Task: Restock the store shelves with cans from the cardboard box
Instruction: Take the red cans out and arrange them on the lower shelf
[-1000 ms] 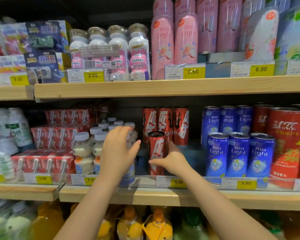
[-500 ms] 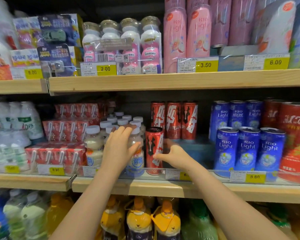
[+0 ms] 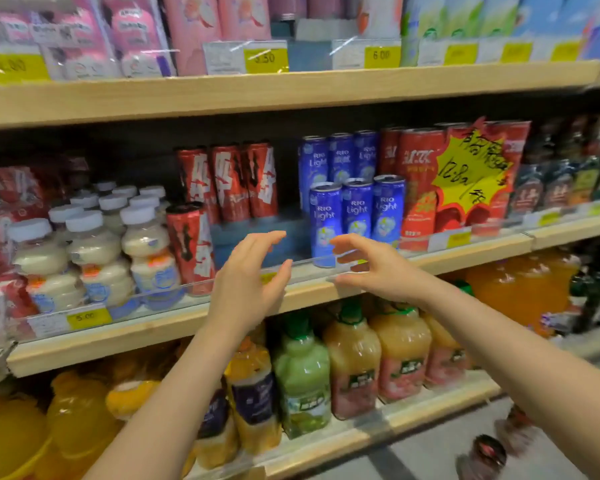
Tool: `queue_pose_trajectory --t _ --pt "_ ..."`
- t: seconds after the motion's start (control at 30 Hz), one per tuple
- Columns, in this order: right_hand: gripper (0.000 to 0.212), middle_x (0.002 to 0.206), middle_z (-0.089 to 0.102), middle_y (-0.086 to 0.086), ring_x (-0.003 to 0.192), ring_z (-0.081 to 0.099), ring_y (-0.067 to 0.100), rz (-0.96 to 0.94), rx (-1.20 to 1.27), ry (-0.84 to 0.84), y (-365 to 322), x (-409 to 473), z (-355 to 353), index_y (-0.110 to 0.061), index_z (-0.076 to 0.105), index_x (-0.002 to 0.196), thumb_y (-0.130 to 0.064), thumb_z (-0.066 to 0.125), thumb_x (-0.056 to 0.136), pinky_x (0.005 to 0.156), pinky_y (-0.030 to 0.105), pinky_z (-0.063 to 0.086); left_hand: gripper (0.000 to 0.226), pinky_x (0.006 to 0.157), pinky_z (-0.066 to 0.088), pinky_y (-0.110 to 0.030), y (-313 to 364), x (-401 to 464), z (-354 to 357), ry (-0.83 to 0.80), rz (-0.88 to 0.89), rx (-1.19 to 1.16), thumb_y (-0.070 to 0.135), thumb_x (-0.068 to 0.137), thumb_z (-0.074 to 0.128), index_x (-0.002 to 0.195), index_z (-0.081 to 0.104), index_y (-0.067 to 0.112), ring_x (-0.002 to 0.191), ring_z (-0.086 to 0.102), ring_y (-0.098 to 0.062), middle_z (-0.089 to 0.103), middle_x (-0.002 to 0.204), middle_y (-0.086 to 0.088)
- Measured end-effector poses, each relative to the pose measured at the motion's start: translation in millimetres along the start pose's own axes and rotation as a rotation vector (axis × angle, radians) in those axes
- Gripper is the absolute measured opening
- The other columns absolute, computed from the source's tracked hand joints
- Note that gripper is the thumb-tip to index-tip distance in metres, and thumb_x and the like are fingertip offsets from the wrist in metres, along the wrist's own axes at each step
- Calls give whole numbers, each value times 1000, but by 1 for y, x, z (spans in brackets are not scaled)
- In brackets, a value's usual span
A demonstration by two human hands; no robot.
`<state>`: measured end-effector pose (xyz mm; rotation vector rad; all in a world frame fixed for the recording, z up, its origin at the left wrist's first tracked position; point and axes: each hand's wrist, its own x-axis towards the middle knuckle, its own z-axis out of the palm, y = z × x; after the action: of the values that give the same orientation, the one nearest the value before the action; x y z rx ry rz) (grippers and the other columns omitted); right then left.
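Note:
A red can (image 3: 190, 247) stands alone at the front of the middle shelf (image 3: 465, 249), beside the white bottles. Three more red cans (image 3: 229, 181) stand in a row behind it. My left hand (image 3: 248, 275) hovers open in front of the shelf edge, to the right of the front red can and apart from it. My right hand (image 3: 371, 265) is open too, just in front of the blue Rio Light cans (image 3: 357, 211). Neither hand holds anything. On the floor at the lower right lie blurred dark red cans (image 3: 487, 452). The cardboard box is out of view.
White yoghurt bottles (image 3: 94, 251) crowd the shelf left of the red can. Tall red cans with a yellow price star (image 3: 471, 178) stand right of the blue ones. Juice bottles (image 3: 350, 355) fill the lower shelf. A gap of blue shelf liner (image 3: 253, 233) lies between red and blue cans.
Both hands have let go of the front red can and the bottles and pulled back to the right. The view has swung right and down, showing the floor.

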<state>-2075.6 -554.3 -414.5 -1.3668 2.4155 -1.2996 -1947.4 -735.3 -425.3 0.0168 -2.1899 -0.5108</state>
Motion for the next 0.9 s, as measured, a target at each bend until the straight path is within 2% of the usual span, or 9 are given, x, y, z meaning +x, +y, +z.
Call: queue_pose_trajectory --t 0.13,0.23,0.3,0.4,0.47,0.57,0.63,0.77,0.9 --pt "56 120 55 -2 109 55 11 191 -98 25 49 -75 -49 -17 45 132 -19 69 81 90 25 47 42 84 50 -30 45 -30 81 -212 -78 -224 35 79 59 120 55 24 95 55 -3 58 105 12" --pt "56 127 54 -3 112 53 10 286 -171 18 93 -134 -71 -20 45 132 -26 68 81 94 28 47 42 86 50 -32 79 -72 137 -391 -125 -335 38 77 62 118 55 33 94 57 -4 58 105 14" --pt "56 128 54 -4 113 55 12 355 -163 17 127 -176 -79 -21 46 131 -27 69 80 94 31 49 41 88 47 -29 99 -102 172 -473 -160 -375 40 78 65 117 53 38 97 57 -5 57 104 18" --pt "54 125 56 -4 110 57 13 448 -127 -1 180 -236 -79 -21 47 129 -24 69 80 93 31 49 44 90 41 -19 119 -147 210 -562 -234 -387 32 80 69 122 55 29 106 53 -2 56 115 16" --pt "54 119 58 -2 103 61 16 510 -91 -34 214 -270 -75 -20 48 129 -23 69 79 90 32 51 45 88 41 -18 128 -175 228 -608 -309 -389 32 79 70 121 54 31 102 52 2 56 114 15" --pt "52 116 55 -3 110 56 16 563 20 -76 251 -308 -68 -17 49 126 -18 70 79 90 26 46 48 87 40 -16 134 -211 241 -593 -473 -391 32 73 75 116 53 32 101 52 4 57 111 14" --pt "53 117 52 -3 111 53 15 602 100 -131 266 -329 -63 -18 47 126 -16 71 79 91 26 43 57 87 40 -15 138 -234 239 -550 -588 -348 32 69 79 120 54 27 106 54 -1 58 117 10" --pt "64 119 51 1 112 51 18 663 185 -206 279 -366 -48 -17 45 126 -14 78 71 86 24 39 78 97 42 -35 158 -274 223 -503 -853 -343 24 66 82 132 42 23 117 47 -12 49 130 3" --pt "77 126 46 -2 113 46 15 708 231 -225 292 -391 -19 -13 39 132 -12 81 67 76 11 39 104 107 35 -44 168 -320 229 -473 -1068 -344 21 59 87 143 27 16 131 38 -22 36 145 -7"
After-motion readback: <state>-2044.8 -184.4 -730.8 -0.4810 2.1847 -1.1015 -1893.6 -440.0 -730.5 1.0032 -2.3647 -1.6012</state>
